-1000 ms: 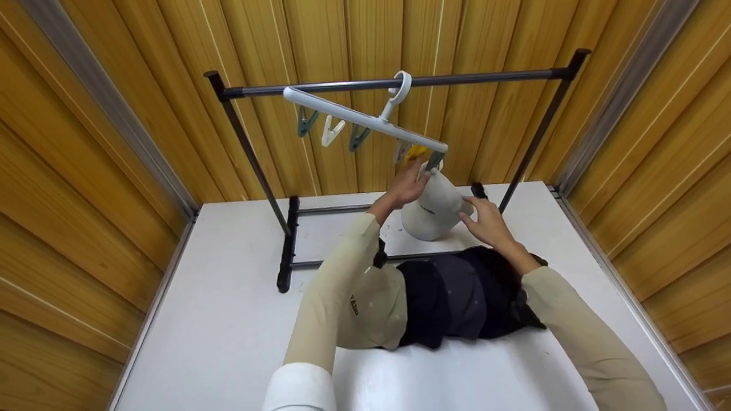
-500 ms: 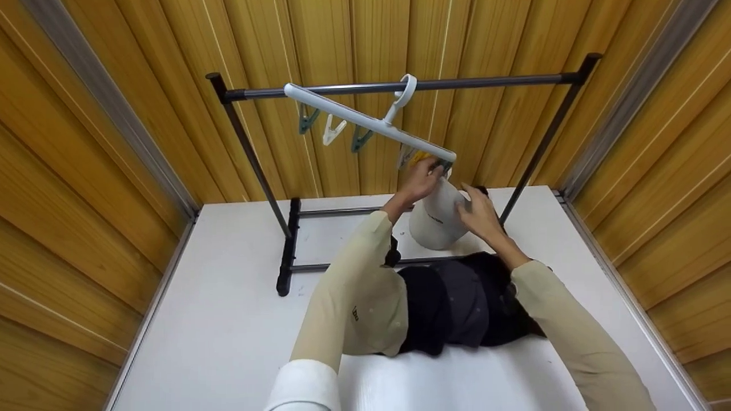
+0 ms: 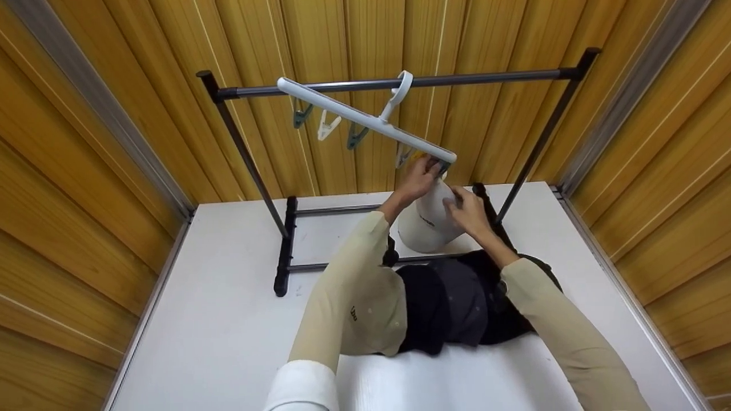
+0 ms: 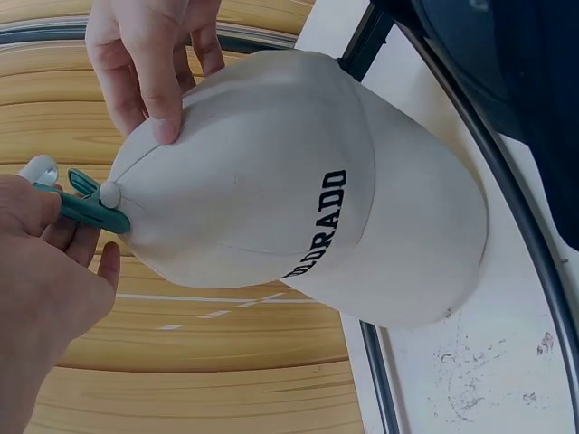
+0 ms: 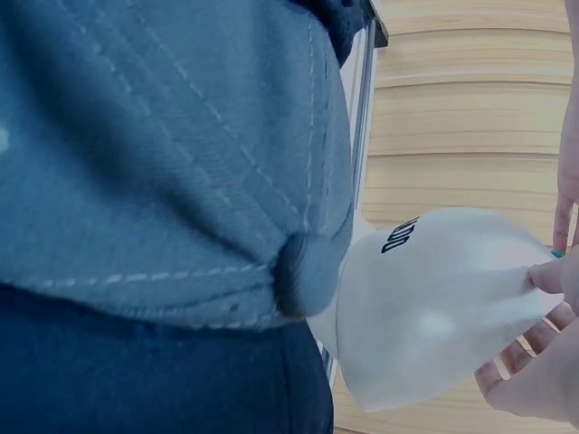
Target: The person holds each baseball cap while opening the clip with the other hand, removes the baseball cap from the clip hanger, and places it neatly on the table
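A white baseball cap with dark lettering hangs crown up, brim down, below the right end of a white hanger. My left hand pinches a green clip at the hanger's end; the clip's tip meets the cap by its top button. My right hand holds the side of the crown, with its thumb on the outside in the left wrist view. Its other fingers are partly hidden behind the fabric.
A dark rack carries the hanger on its top bar. More clips, including a white clip, dangle along the hanger. Stacked caps, a beige cap and several dark caps, lie in front on the white surface.
My left hand has moved up from the cap's top onto the green clip. My right hand has shifted slightly left along the crown.
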Demonstrator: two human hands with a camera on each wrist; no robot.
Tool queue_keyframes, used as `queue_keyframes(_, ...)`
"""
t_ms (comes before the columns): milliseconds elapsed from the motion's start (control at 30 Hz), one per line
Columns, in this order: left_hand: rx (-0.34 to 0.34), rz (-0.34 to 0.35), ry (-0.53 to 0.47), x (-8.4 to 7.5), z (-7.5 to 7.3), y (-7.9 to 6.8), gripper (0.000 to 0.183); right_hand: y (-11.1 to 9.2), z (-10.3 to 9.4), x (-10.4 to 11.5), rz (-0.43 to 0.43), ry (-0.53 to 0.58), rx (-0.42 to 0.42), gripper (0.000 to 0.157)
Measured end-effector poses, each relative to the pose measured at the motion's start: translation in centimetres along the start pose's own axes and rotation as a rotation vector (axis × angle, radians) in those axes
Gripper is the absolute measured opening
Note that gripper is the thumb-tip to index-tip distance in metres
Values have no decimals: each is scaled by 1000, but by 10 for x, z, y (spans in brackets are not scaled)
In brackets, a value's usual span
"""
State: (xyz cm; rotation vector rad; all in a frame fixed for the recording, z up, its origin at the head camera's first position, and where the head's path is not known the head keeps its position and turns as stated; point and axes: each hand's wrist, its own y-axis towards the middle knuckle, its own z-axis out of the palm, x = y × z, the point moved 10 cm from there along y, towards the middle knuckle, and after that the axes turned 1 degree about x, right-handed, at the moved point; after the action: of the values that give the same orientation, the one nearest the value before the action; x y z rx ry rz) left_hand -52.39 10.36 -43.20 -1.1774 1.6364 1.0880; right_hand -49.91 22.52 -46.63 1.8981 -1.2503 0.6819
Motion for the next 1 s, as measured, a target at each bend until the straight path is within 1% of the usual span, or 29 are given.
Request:
queue_keyframes(133, -14, 20, 14, 0, -6, 0, 42, 3, 4, 1, 6, 15, 11, 30)
queue_keyframes(233, -37, 35, 28, -1, -10, -1, 40, 5, 9, 2, 6, 44, 37, 29)
queue_keyframes(300, -44, 34, 30, 0, -11, -2, 41, 6, 13, 2, 12, 68, 55, 30)
queue_keyframes(467, -22, 19, 18, 1, -5, -3, 44, 5, 16, -5, 69, 118, 73, 31)
queue_keyframes(600, -28, 4, -2, 1, -1, -3, 43, 3, 17, -8, 98, 157, 91, 33)
queue_keyframes(767, -45, -27, -28, 4, -1, -2, 42, 3, 21, -6, 107, 145, 111, 33)
queue_keyframes(867, -58, -40, -19, 5, 0, -1, 41, 3, 23, -8, 120, 136, 120, 34)
queue_keyframes(1000, -82, -37, 2, 3, 0, 0, 38, 1, 24, -8, 130, 130, 136, 35)
